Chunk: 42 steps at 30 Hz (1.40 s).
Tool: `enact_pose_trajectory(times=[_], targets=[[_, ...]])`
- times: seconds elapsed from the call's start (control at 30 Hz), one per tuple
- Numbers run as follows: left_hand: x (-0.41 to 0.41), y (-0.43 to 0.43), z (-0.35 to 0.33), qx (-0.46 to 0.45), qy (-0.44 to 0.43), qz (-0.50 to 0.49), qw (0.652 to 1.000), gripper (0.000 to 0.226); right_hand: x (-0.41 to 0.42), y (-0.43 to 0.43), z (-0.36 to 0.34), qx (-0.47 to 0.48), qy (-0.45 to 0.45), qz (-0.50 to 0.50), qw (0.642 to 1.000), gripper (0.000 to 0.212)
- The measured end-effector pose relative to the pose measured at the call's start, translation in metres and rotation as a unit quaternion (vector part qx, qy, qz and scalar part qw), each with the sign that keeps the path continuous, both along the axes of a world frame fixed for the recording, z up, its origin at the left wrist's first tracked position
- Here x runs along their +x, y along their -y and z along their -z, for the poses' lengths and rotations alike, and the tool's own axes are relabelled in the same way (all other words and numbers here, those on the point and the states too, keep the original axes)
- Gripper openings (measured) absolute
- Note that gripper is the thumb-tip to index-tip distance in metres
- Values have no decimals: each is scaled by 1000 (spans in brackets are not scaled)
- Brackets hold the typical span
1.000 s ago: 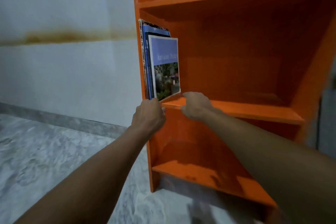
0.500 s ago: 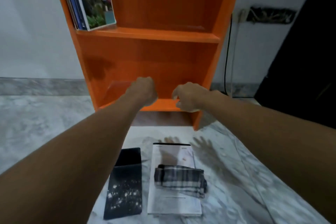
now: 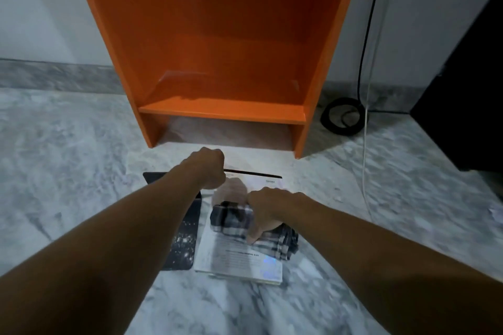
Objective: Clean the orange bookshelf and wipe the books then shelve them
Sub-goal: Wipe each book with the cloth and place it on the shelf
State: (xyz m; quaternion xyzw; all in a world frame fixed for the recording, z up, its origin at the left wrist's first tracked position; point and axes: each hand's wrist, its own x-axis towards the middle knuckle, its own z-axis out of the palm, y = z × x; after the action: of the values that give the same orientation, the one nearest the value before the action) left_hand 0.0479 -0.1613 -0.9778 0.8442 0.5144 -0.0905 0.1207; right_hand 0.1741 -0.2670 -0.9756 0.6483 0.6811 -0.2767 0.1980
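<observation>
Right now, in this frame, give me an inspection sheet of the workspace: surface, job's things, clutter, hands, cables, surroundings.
Surface: marble floor, grey-veined.
Job's things: orange bookshelf stands on the floor; white book and black book lie flat side by side in front of it; plaid cloth lies on the white book.
Clutter: nothing seen.
Hands: right hand grips the plaid cloth; left hand is curled over the books' far edges, holding nothing seen.
Cables: black cable coiled on the floor right of the bookshelf; white cable beside it.
Surroundings: pale wall; dark object at right.
</observation>
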Motion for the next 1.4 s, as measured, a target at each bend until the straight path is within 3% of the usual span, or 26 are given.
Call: enact_pose_trajectory(times=[0.07, 0.23, 0.4, 0.53, 0.63, 0.8, 0.9, 1.0, 1.23, 1.4], targets=[[-6, 5, 8, -9, -7, -7, 1000, 33, 1, -2, 6, 4, -9, 0, 1000, 87], [-25, -1, 20, -12, -13, -21, 1000, 14, 5, -25, 0, 19, -35, 31, 999, 56], [-26, -5, 32, -43, 46, -80, 995, 10, 20, -29, 4, 84, -55, 76, 992, 25], [-11, -5, 41, -93, 136, -135, 977, 14, 30, -25, 19, 168, -47, 127, 977, 21], [-3, -11, 52, -137, 164, -158, 964, 16, 28, -19, 40, 152, -32, 193, 969, 30], [6, -18, 68, -145, 235, -218, 936, 13, 27, -18, 53, 140, -145, 263, 943, 43], [10, -21, 75, -151, 243, -244, 927, 14, 28, -19, 55, 144, -144, 297, 933, 49], [17, -21, 73, -128, 238, -267, 925, 10, 22, -19, 64, 162, -135, 331, 920, 35], [22, -10, 64, -106, 224, -298, 922, 10, 21, -10, 79, 195, -148, 371, 896, 36], [12, -13, 60, -198, 329, -362, 850, 35, 21, 4, 83, 251, -169, 378, 875, 37]])
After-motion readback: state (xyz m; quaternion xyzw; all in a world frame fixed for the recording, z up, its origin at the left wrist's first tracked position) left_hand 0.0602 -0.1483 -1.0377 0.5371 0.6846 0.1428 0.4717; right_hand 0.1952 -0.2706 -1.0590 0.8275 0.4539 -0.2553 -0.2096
